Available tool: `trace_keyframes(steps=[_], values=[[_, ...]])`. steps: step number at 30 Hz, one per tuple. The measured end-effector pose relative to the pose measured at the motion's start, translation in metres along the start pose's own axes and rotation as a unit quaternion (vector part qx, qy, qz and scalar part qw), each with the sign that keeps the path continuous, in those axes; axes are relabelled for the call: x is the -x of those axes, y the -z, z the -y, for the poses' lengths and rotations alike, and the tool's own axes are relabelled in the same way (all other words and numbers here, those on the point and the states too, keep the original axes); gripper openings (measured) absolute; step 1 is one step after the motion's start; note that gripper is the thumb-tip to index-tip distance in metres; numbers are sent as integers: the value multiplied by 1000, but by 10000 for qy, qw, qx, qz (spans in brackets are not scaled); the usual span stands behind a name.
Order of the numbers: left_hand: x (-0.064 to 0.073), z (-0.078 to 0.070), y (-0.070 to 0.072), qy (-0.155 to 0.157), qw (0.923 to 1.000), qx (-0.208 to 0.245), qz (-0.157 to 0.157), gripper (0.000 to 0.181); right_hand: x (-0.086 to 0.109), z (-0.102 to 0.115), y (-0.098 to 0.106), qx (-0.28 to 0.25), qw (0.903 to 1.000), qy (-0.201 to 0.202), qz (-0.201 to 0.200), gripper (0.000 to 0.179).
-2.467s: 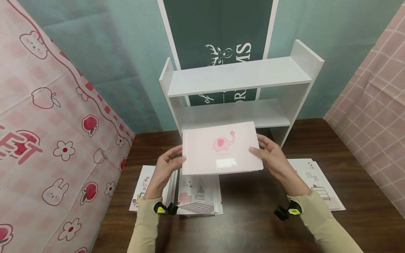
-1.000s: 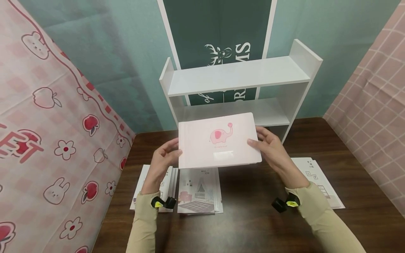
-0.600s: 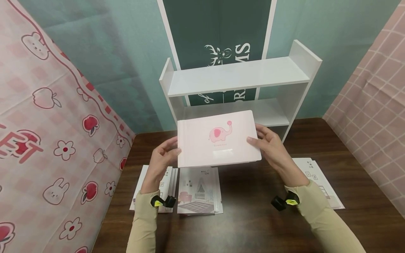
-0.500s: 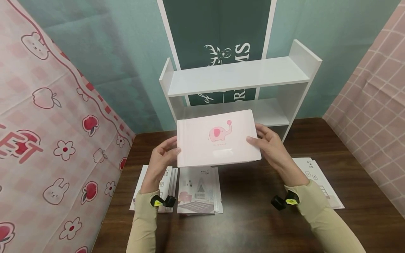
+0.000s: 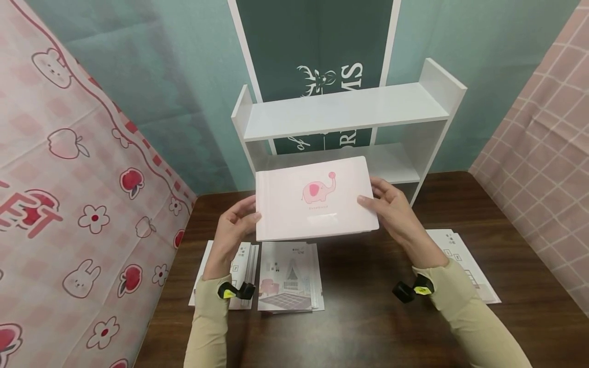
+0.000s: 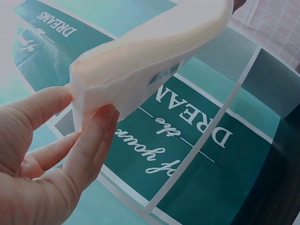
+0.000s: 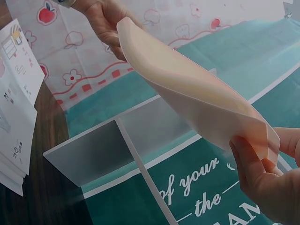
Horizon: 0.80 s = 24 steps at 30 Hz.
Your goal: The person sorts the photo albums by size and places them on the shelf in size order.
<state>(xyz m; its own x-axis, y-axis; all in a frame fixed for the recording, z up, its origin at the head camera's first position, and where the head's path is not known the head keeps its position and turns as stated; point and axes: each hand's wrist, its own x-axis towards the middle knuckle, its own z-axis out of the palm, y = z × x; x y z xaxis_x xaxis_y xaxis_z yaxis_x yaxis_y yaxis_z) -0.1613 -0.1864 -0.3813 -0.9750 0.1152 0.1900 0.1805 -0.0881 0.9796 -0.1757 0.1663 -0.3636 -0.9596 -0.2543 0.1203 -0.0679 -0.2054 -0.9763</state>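
Note:
A pale pink book [image 5: 317, 199] with an elephant on its cover is held up between both hands, in front of the white shelf. My left hand [image 5: 233, 230] pinches its left end, thumb on the front. At the right edge my right hand [image 5: 395, 212] grips it, thumb on the cover and fingers behind. The left wrist view shows the book's [image 6: 154, 51] cream inner edge and a barcode on its back. In the right wrist view the book [image 7: 187, 89] bows along its length, with the right hand [image 7: 267, 173] gripping the near end.
A white two-tier shelf [image 5: 345, 110] stands at the back of the brown table [image 5: 359, 327]. White booklets lie in a left stack [image 5: 244, 263], a middle stack [image 5: 287, 286] and at the right [image 5: 465, 260]. Patterned cloths hang around.
Both hands have raised the pink book and shifted it slightly left, uncovering more of the middle stack. The grip looks the same. The shelf and booklets stay put.

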Motion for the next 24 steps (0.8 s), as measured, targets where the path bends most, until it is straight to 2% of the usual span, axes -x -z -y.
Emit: trace_keyframes(steps=[10, 18, 24], values=[[-2, -2, 1, -71, 9999, 99, -74, 41, -4, 4, -2, -1, 10000, 77, 17, 59], [-5, -5, 3, -136, 9998, 123, 43, 40, -5, 6, -3, 24, 10000, 82, 9, 59], [-8, -8, 2, -195, 9998, 58, 4, 40, -7, 8, -3, -29, 9999, 139, -39, 57]])
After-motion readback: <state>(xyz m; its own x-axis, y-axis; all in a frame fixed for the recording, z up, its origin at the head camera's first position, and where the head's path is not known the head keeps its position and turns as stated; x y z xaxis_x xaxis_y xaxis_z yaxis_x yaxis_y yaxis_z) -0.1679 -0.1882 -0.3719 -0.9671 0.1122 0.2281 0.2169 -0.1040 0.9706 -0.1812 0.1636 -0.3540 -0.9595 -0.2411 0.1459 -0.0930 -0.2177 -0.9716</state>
